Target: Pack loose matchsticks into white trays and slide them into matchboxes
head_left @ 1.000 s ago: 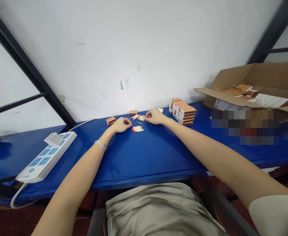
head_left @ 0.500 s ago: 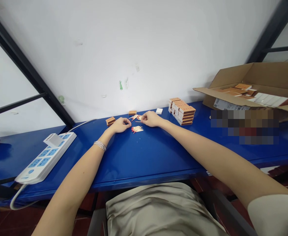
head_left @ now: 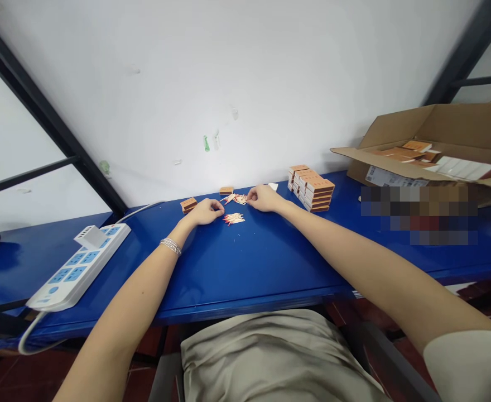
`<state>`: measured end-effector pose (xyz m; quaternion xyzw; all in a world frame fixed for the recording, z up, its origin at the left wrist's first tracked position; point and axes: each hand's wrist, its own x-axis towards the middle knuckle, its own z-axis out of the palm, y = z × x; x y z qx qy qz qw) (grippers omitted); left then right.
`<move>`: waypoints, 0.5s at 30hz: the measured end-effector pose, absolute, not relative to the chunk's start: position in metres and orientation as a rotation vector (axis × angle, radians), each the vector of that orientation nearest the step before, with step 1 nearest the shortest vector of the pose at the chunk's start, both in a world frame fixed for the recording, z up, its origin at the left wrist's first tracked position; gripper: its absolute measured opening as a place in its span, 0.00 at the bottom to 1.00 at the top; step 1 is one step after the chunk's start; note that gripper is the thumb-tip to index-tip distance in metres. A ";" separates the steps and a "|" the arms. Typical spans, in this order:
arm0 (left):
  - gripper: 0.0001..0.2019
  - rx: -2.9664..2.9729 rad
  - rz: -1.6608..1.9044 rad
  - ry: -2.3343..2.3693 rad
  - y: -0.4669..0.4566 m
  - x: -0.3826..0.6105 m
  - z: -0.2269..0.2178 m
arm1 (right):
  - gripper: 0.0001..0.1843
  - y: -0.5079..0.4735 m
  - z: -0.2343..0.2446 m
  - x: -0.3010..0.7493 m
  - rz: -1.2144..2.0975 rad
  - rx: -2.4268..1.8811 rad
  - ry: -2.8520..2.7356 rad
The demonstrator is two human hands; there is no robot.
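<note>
Left hand [head_left: 207, 212] curls in at nine o'clock of the gathered matchsticks [head_left: 234, 218], right hand [head_left: 264, 199] at two, its fingertips by the scattered matchsticks [head_left: 239, 199] at twelve; I cannot tell whether either pinches one; stacked matchboxes [head_left: 311, 188] stand beyond at two, in the head view

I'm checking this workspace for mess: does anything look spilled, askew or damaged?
The back heap of matches by the right hand lies jumbled, unlike the roughly aligned nearer bunch. Pale specks litter the blue tabletop nearby, and a green scrap marks the wall.
</note>
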<state>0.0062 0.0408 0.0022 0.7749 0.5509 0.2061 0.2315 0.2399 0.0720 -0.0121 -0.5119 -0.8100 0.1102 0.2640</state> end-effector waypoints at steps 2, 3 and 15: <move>0.06 2.130 0.564 1.516 0.041 0.006 0.002 | 0.10 0.076 -0.015 0.242 0.294 -1.383 -2.196; 0.06 2.130 0.563 1.517 0.041 0.006 0.002 | 0.10 0.076 -0.016 0.242 0.303 -1.376 -2.195; 0.05 2.132 0.577 1.517 0.041 0.007 0.002 | 0.08 0.065 -0.014 0.225 0.210 -1.432 -2.244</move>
